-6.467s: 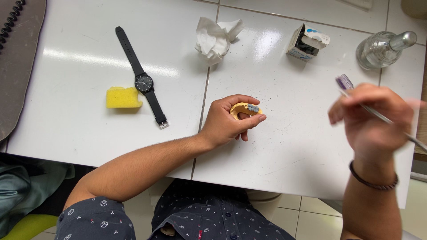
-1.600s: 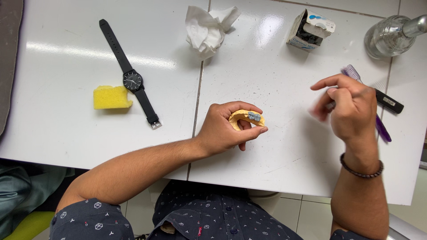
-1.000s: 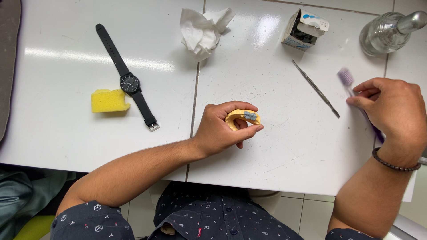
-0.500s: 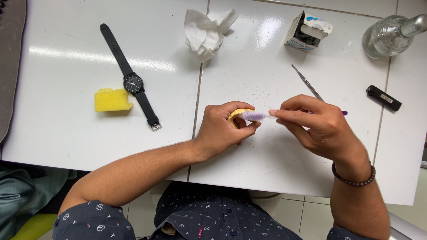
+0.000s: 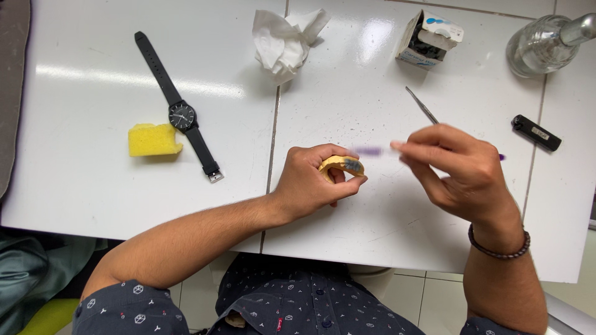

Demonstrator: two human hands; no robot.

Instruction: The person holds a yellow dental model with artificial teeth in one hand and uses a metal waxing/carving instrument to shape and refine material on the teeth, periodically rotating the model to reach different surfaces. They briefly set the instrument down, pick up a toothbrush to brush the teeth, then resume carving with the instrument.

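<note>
My left hand [image 5: 313, 183] rests on the white table [image 5: 93, 186] and grips a small yellow dental cast [image 5: 340, 165] with a grey-blue patch on it. My right hand [image 5: 456, 174] holds a thin purple toothbrush [image 5: 370, 151], blurred by motion, with its head just above the cast. The brush's far end pokes out past my right hand. A beaded bracelet [image 5: 498, 250] circles my right wrist.
A slim metal tool [image 5: 421, 105] lies just beyond my right hand. A black wristwatch [image 5: 180, 115] and yellow sponge [image 5: 153, 139] lie to the left. A crumpled tissue [image 5: 285, 42], small open box [image 5: 428, 38], glass bottle [image 5: 543, 43] and black stick [image 5: 537, 133] sit farther back.
My right hand set down the metal tool and black stick, picked up the purple toothbrush and brought it to the cast. The brush now shifts slightly right. My left hand stayed put.
</note>
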